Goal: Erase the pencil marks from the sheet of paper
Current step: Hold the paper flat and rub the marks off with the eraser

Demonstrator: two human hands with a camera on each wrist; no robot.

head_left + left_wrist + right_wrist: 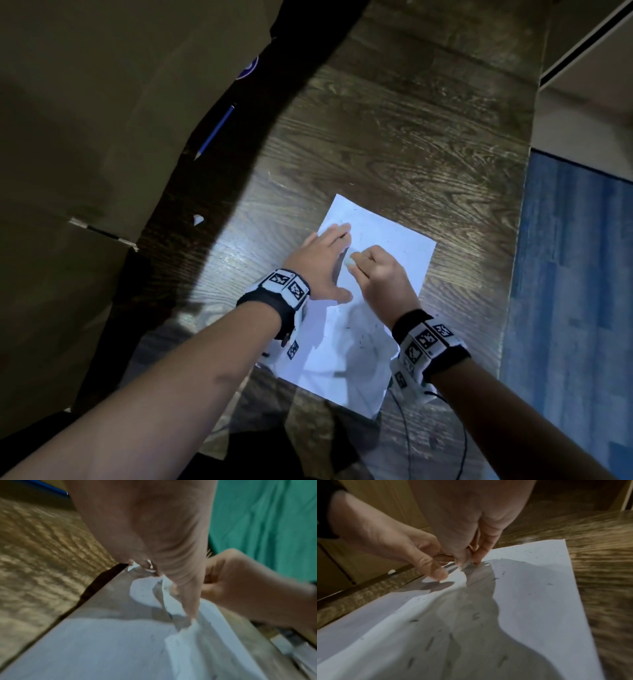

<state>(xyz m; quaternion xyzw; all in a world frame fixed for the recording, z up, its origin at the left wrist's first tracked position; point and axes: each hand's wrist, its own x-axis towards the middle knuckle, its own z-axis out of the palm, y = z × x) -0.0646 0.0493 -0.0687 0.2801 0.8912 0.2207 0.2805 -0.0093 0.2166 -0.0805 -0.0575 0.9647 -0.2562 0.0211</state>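
Pinching white eraser (350, 262), rumpled paper (394, 246)

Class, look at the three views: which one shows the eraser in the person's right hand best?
The right wrist view: the white eraser shows pinched by the right hand, its tip on the sheet of paper. The head view shows only a small pale tip beside the knuckles. In the left wrist view the left hand hides it.

Dim room, hard shadows, wrist views blurred.
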